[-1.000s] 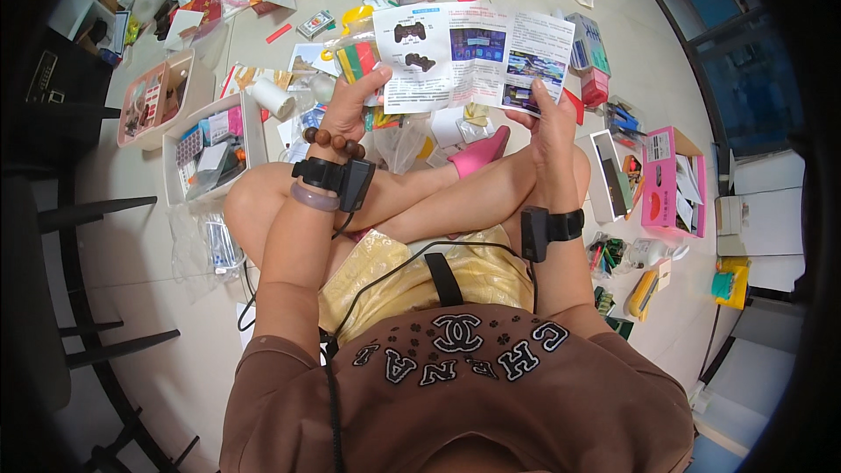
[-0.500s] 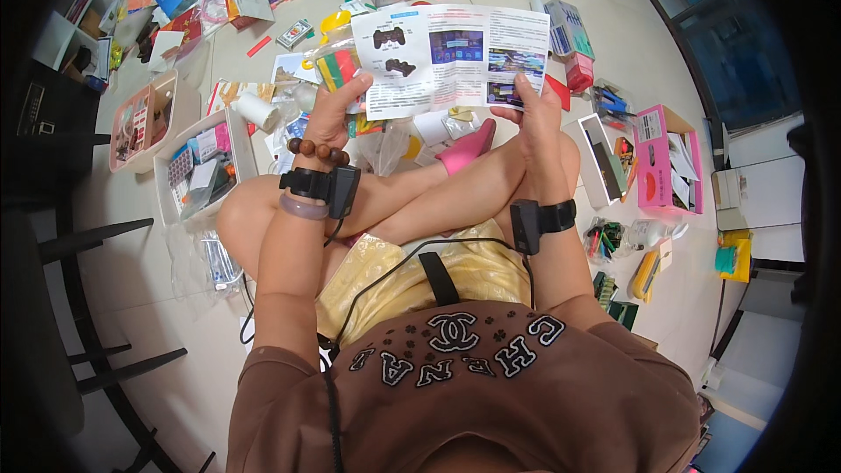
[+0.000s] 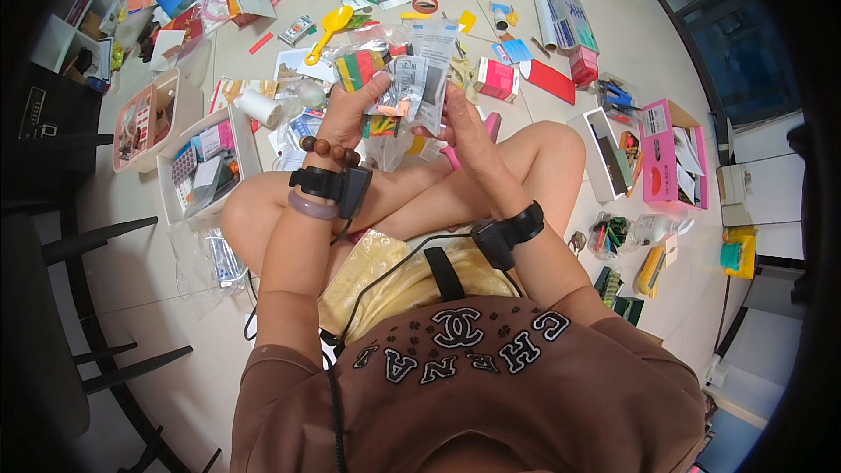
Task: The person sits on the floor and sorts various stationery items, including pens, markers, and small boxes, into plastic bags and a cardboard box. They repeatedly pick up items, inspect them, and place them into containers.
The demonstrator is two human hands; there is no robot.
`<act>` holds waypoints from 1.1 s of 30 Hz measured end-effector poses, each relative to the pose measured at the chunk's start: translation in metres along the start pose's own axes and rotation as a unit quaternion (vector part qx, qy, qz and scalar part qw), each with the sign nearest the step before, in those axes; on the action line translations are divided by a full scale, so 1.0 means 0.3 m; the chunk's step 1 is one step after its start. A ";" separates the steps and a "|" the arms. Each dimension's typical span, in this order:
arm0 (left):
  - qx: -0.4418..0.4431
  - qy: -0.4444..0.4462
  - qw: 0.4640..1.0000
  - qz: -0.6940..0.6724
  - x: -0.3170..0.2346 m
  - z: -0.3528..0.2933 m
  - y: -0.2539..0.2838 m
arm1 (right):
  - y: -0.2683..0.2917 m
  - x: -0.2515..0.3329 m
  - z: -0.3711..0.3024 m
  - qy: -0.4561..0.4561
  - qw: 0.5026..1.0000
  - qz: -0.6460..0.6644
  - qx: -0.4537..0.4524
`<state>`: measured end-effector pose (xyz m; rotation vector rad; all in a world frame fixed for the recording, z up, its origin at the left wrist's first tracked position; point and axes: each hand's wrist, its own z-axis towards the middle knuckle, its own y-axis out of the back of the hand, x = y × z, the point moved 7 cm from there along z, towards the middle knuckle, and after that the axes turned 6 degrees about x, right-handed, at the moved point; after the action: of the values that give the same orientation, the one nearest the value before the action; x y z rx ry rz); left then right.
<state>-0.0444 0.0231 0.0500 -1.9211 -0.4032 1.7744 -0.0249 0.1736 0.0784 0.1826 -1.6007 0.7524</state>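
Observation:
A printed paper leaflet (image 3: 434, 57), folded into narrow panels, is held upright in front of me. My left hand (image 3: 352, 107) pinches its left panel with the thumb on the near side. The fingers of my right hand (image 3: 466, 123) close on its right edge. Right beside my left thumb is a clear bag with green, yellow and red strips (image 3: 357, 68); whether that hand also grips it I cannot tell. A yellow toy shovel (image 3: 330, 33) lies on the floor just beyond. A white paper roll (image 3: 260, 109) is left of my left hand.
On the left stand a white bin of small items (image 3: 251, 142) and a pink basket (image 3: 121, 158). To the right are a pink box (image 3: 650, 171), a white box (image 3: 597, 153), a red envelope (image 3: 549, 81) and a small pink box (image 3: 498, 79). Heaped clutter fills the far left.
The leaflet, spread wide earlier, is now folded narrow. My right hand has moved left toward my left hand. The yellow shovel and red envelope behind it now show more fully.

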 end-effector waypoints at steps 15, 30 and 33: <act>-0.131 0.040 0.981 -0.134 0.049 0.011 0.217 | 0.581 0.261 -0.281 0.091 0.928 -0.088 -0.350; -0.193 0.111 0.973 0.060 0.155 0.007 0.438 | 1.830 0.452 -1.370 0.242 0.653 0.008 -0.718; -0.223 0.132 0.963 0.075 0.157 -0.007 0.446 | 1.916 0.440 -1.392 0.193 0.620 -0.006 -0.761</act>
<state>-0.0520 -0.0643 -0.0614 -2.5242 -0.6152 1.5802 -0.0065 0.8906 -0.0088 -1.1390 -1.3065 -0.7375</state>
